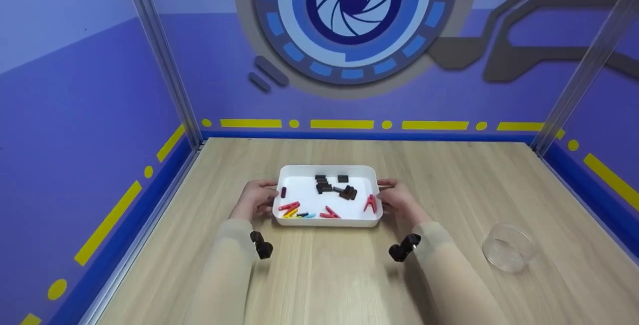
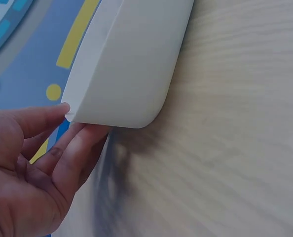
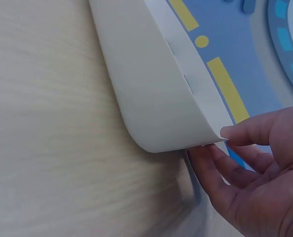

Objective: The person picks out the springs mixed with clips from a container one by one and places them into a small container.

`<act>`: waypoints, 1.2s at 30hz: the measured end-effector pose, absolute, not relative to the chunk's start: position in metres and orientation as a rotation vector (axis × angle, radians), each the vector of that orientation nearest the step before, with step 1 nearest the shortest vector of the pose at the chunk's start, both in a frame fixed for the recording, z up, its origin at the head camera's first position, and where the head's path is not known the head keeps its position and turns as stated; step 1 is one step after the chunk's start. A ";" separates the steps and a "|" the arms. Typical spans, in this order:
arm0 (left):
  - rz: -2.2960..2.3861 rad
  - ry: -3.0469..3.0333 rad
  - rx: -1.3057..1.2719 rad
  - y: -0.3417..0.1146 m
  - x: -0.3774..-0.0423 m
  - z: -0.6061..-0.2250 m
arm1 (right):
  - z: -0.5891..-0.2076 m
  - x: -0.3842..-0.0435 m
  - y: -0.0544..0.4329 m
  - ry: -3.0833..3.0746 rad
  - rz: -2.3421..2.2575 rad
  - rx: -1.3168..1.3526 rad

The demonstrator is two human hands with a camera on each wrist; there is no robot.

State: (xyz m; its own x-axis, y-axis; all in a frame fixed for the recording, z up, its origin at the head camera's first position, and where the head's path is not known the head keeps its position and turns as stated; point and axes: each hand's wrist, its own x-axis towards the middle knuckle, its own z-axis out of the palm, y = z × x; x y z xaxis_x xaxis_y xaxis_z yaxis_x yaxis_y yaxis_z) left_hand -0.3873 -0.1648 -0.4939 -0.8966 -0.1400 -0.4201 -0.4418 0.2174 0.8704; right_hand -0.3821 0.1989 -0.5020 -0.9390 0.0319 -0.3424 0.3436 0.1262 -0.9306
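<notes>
1. White tray (image 1: 329,222): one, shallow and oblong with rounded corners, mid-bench, between the two hands; whether its base touches the bench (image 1: 319,285) I cannot tell from here
2. Handling, by my estimate: light, thin-walled, stiff enough to keep its shape; smooth sides may be slippery, and a tilt would likely send the loose contents sliding
3. Place of hold: the two short ends, opposite each other, so the load should balance; rim above and underside below look the best purchase
4. Left hand (image 1: 255,197): fingers (image 2: 70,160) gripping the tray's left end, thumb at the rim, the others bent beneath
5. Right hand (image 1: 399,200): matching hold on the right end, thumb at the rim, the others under it
6. Dark blocks (image 1: 324,186): several, small, rectangular, hard-looking, in loose clusters towards the far side; probably sturdy
7. Dark red piece (image 1: 283,192): one, small, oblong, beside the left wall
8. Red clips (image 1: 370,203): V-shaped, apparently plastic, spread along the near part
9. Yellow clip (image 1: 291,212) and light blue clip (image 1: 310,215): slim, near the front wall
10. Clear container (image 1: 509,261): round, transparent, smooth, standing apart on the right of the pale, wood-grained bench
</notes>
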 end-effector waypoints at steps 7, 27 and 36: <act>1.813 2.208 -0.479 -0.148 -0.369 -0.497 | -0.508 -0.367 0.221 2.125 -1.956 0.315; 1.851 2.268 -0.255 -0.101 -0.314 -0.511 | -0.511 -0.307 0.280 2.204 -1.877 0.210; 1.905 2.244 -0.194 -0.092 -0.288 -0.514 | -0.512 -0.282 0.296 2.206 -1.893 0.159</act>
State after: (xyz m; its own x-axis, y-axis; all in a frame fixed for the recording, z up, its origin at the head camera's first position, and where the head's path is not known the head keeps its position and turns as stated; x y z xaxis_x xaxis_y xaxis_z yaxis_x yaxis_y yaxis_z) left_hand -0.2880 -0.0917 -0.5144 -0.9731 0.0238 -0.2289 -0.2220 0.1649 0.9610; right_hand -0.2824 0.2963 -0.5120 -0.9679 -0.0667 -0.2425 0.2296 0.1596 -0.9601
